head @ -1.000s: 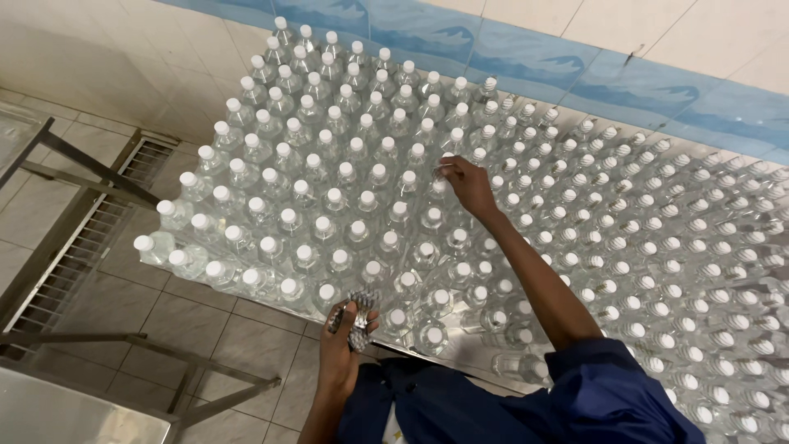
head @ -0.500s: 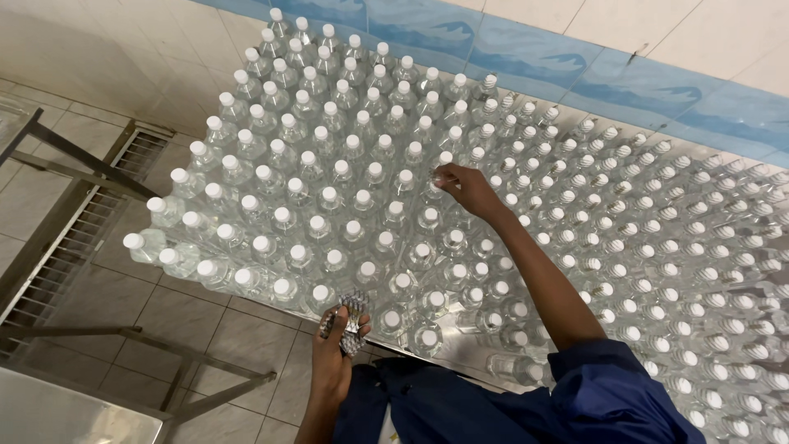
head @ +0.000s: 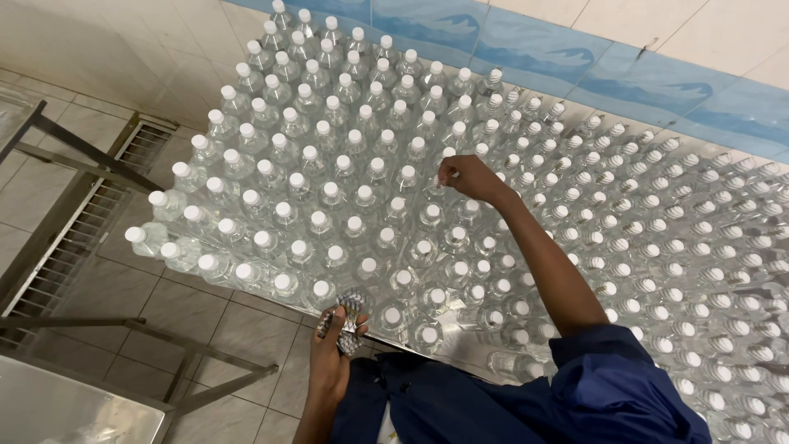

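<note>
Hands: two bare hands show, well apart from each other.
Right hand [head: 467,177]: it sits in the middle of the frame, arm stretched out. The fingers are bent and pinched together on the white cap of one bottle [head: 448,176] in the crowd of bottles.
Left hand [head: 335,349]: it is low in the frame, a bit left of the middle, at the near edge of the bottles. The fingers are curled shut around a small bunch of shiny wrappers [head: 346,319].
Wrappers: they look thin, clear and crinkly, with a silver shine. What kind they are is too small to tell.
Bottles [head: 329,197]: lots and lots of them stand upright, packed side by side, from the upper left across to the right edge. They are clear plastic, round, with white caps. The caps on the right side look ribbed.
Sleeve [head: 608,386]: dark blue cloth, soft and folded, at the lower right.
Wall [head: 575,49]: smooth tiles along the top, with a blue wavy band.
Floor [head: 123,288]: pale square tiles at the lower left, with a metal grate [head: 82,222] set in.
Frame [head: 99,164]: thin grey metal bars at the left.
</note>
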